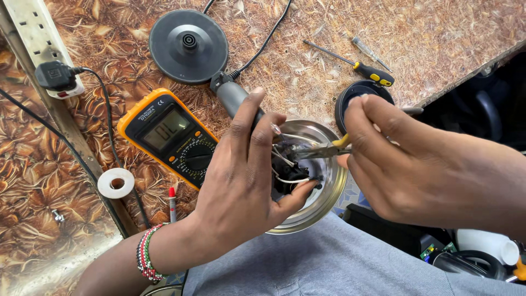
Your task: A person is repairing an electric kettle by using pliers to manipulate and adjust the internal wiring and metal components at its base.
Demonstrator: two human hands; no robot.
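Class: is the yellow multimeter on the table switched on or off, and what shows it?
On. The yellow multimeter lies face up on the table, and its grey screen shows dark characters rather than a blank display.

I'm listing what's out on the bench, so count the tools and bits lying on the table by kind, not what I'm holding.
Screwdrivers: 2, one with a black and yellow handle, one slim clear-handled
Multimeter: 1
Round black kettle base: 1
White power strip: 1
Black plug: 1
White tape roll: 1
Red-tipped probe: 1
Total: 8
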